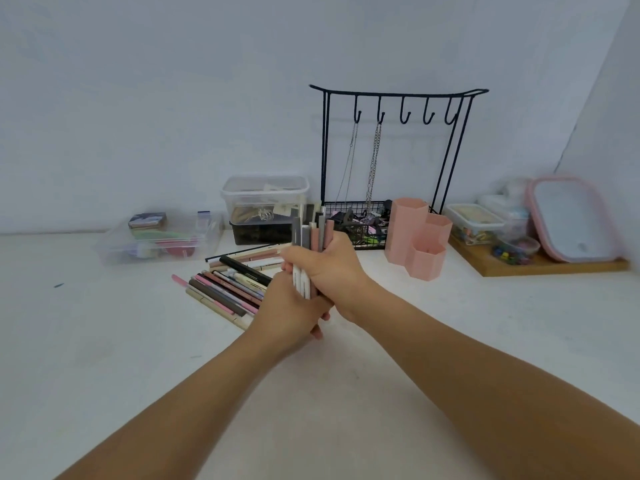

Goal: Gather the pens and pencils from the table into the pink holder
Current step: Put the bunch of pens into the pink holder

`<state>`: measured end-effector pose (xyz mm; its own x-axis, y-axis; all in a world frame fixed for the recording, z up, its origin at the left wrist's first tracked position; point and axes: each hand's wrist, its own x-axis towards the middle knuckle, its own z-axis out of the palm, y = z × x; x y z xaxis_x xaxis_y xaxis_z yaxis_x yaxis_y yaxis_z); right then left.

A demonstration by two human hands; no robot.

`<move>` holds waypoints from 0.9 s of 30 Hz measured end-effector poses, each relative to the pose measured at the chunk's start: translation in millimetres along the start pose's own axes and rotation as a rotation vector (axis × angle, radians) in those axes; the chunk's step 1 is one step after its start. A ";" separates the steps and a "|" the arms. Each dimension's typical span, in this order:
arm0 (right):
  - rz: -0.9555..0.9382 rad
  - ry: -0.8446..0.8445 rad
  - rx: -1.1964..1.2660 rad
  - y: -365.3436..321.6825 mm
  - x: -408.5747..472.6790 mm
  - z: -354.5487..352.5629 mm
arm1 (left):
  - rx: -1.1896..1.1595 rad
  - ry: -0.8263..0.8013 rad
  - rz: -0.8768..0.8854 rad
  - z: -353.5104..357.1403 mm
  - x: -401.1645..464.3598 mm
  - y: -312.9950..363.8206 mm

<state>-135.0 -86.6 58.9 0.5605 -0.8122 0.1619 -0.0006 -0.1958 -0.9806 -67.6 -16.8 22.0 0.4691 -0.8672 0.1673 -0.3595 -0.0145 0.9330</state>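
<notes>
My right hand [329, 268] grips an upright bundle of several pens and pencils [311, 226], grey, pink and white, above the white table [104, 341]. My left hand [291, 303] is cupped under the bundle's lower ends, fingers curled around them. More pens and pencils [225, 289] lie in a loose pile on the table just left of my hands. The pink holder [415, 237], made of three hexagonal cups of different heights, stands to the right of my hands and looks empty.
A black wire rack [394, 98] with hooks, chains and a basket of clips stands behind the holder. Clear plastic boxes [159, 237] sit at the back left. A wooden tray [540, 265] with small containers and a pink-rimmed lid is at the right.
</notes>
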 end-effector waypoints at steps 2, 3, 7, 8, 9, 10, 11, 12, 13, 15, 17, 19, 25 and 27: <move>-0.007 0.038 -0.036 1.3 -9.3 -9.7 | 0.049 -0.020 0.012 6.8 -4.8 0.3; -0.011 0.055 -0.028 1.6 -12.8 -15.7 | 0.070 -0.026 0.038 9.5 -6.1 -1.6; -0.069 0.224 -0.110 3.0 -21.5 -54.6 | 0.171 -0.075 0.152 14.7 -13.4 -5.6; -0.061 0.267 -0.128 4.6 -22.8 -66.4 | 0.172 -0.056 0.159 14.3 -12.8 -5.5; -0.054 0.300 -0.139 5.8 -24.6 -76.8 | 0.159 -0.033 0.172 13.9 -11.0 -4.8; -0.056 0.324 -0.150 7.6 -27.8 -86.8 | 0.141 -0.020 0.182 15.1 -6.9 -3.4; -0.068 0.337 -0.161 10.6 -31.2 -94.9 | 0.119 -0.017 0.181 17.0 -2.1 -0.9; -0.083 0.340 -0.173 14.8 -34.1 -101.6 | 0.100 -0.020 0.179 20.7 4.0 3.1; -0.092 0.335 -0.183 19.0 -37.4 -106.8 | 0.080 -0.022 0.175 26.5 10.3 7.3; -0.083 0.321 -0.179 25.9 -41.7 -112.0 | 0.040 -0.020 0.151 40.0 21.2 15.2; -0.071 0.315 -0.174 29.3 -41.8 -116.2 | 0.000 -0.030 0.124 56.2 29.1 20.1; -0.072 0.301 -0.156 30.0 -40.1 -118.0 | -0.030 -0.026 0.119 69.9 33.4 19.9; -0.048 0.433 0.031 18.8 -4.0 -149.4 | -0.080 -0.026 0.136 80.8 40.0 12.4; -0.085 0.547 0.201 -0.6 25.7 -176.1 | -0.080 -0.048 0.159 75.4 46.4 10.8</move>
<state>-266.5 -204.1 83.0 0.0426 -0.9742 0.2217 0.2130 -0.2079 -0.9547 -110.5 -94.7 15.8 0.3717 -0.8780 0.3015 -0.3598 0.1631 0.9186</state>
